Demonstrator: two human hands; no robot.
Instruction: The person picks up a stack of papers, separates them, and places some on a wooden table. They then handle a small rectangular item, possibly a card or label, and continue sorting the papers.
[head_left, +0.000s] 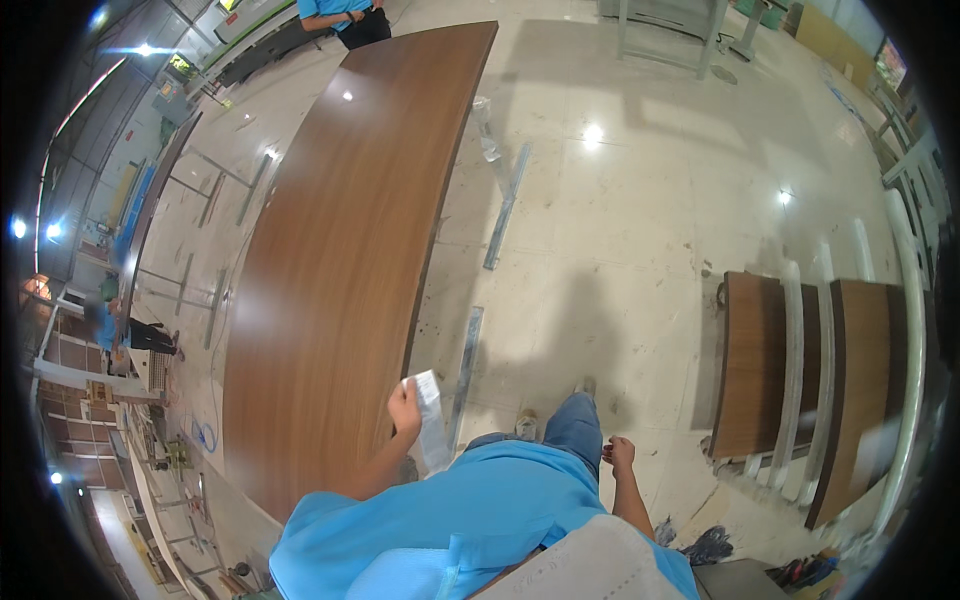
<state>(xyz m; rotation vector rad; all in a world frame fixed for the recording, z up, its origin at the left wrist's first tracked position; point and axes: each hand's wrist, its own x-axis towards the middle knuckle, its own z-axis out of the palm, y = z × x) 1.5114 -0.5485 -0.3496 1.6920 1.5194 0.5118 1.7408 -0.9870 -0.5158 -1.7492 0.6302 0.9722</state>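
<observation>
My left hand (404, 410) is raised beside the near end of a long brown wooden panel (340, 260) and grips a small white packet (432, 425) that hangs down from the fingers. My right hand (619, 455) hangs low at my side, fingers loosely curled, holding nothing, above the pale tiled floor. My blue shirt and jeans fill the lower middle of the view.
Metal rails (507, 205) lie on the floor right of the panel. Brown boards (750, 365) rest on white rack bars (793, 380) at the right. One person in blue stands at the panel's far end (345, 15), another at far left (125, 330). Metal frames stand left and back.
</observation>
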